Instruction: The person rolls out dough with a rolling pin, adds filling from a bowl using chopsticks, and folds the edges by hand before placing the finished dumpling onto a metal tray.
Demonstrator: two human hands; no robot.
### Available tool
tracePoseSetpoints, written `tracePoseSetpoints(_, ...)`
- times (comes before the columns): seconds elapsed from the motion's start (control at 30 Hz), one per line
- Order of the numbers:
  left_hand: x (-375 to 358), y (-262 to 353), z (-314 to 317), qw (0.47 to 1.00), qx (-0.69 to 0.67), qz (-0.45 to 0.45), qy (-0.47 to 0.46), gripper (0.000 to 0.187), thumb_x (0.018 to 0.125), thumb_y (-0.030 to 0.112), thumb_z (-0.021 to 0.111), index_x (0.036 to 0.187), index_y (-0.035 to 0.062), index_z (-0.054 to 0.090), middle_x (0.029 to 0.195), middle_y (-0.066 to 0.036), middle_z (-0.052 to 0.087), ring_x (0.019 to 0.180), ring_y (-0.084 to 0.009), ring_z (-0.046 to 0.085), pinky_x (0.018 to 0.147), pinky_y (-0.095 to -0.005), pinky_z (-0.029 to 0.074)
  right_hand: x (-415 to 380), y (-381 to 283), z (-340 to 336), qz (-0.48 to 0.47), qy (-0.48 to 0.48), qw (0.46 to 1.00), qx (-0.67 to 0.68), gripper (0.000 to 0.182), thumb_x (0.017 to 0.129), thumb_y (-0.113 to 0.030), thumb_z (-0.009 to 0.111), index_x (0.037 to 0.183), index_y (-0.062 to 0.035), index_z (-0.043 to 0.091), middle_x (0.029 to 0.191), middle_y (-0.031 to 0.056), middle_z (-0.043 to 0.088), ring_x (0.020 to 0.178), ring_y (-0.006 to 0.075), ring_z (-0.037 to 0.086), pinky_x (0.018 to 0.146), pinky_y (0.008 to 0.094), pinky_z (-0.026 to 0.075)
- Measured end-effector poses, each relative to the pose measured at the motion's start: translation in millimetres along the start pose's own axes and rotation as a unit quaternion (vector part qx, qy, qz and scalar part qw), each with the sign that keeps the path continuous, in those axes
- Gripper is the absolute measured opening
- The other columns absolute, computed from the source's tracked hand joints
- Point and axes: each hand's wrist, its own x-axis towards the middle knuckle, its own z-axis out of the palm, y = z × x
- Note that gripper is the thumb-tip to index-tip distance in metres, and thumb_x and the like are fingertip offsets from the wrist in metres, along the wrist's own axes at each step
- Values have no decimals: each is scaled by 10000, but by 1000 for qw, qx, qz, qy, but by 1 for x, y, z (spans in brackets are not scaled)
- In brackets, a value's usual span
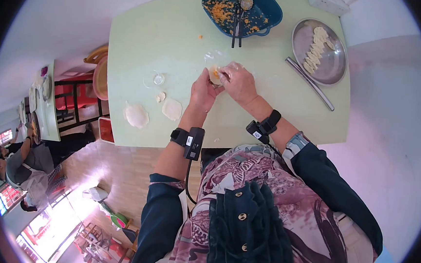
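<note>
A dumpling [216,75], a round of dough with orange filling showing at its middle, sits pinched between both hands just above the pale green worktop [143,39]. The left hand [203,91] cups it from one side with fingers curled narrow around the dough edge; the right hand [239,82] closes on it from the other side, fingers bent tight over the top. Both wrists carry black bands with small devices.

Just beyond the fingers, a blue dish [270,8] holds scattered orange filling, with a spoon [246,2] and dark chopsticks [236,28] lying in it. Out past the right hand, a round metal tray [302,38] carries a row of finished dumplings [316,48], and a metal rod [309,83] lies beside the tray. On the left hand's side, near it, lie two flat dough rounds [172,109] and a small dough scrap, with a small clear cap [159,79] nearby. Well apart, at the far left edge, a person sits at another table.
</note>
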Motion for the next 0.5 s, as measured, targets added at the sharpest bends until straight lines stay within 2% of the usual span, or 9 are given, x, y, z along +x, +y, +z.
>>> tracePoseSetpoints(0.03,-1,-1,4,1000,2,0,2,415,978,311,267,1166,-9,452,1158,-122,520,1070,-219,518,903,-390,438,-1,-1,-1,-8,-7,1000,-12,105,755,-162,602,727,-63,617,765,99,587,755,280,570,660,379,483)
tracePoseSetpoints(0.1,-2,-2,12,999,19,-14,32,515,974,409,242,1180,-17,444,1162,-117,516,1079,-214,507,928,-389,416,-4,-1,0,-11,-13,1000,-23,102,753,-156,603,713,-62,606,753,96,578,758,276,570,653,373,483)
tracePoseSetpoints(0.13,1,-6,11,999,21,-18,30,515,974,409,242,1180,-17,444,1162,-117,516,1079,-214,507,928,-389,416,-5,0,1,-27,-12,999,-34,105,758,-161,610,747,-57,615,763,98,578,751,276,571,651,375,482)
tracePoseSetpoints(0.2,10,-10,7,1000,6,-15,6,627,952,503,204,1200,-25,433,1164,-116,511,1075,-213,502,945,-382,396,-6,3,3,-42,-12,998,-47,117,762,-166,618,781,-51,624,772,99,577,745,276,572,649,377,481)
tracePoseSetpoints(0.33,14,-13,11,1000,8,-13,0,676,940,534,177,1217,-33,421,1160,-117,512,1086,-215,496,957,-373,384,-11,9,4,-74,1,996,-43,129,736,-162,637,787,-50,602,805,95,562,777,273,564,665,376,479)
tracePoseSetpoints(0.4,15,-12,12,998,32,-25,-37,702,932,553,164,1223,-34,417,1159,-116,513,1094,-211,491,963,-370,380,-12,16,2,-81,15,996,-40,139,716,-155,644,797,-55,593,810,92,555,789,271,560,678,370,478)
tracePoseSetpoints(0.5,13,-7,15,997,46,-43,-52,717,925,570,169,1226,-32,416,1148,-114,519,1078,-210,501,950,-369,390,-13,20,-1,-74,-11,997,-25,170,700,-156,656,825,-59,596,846,103,549,815,274,555,699,370,471)
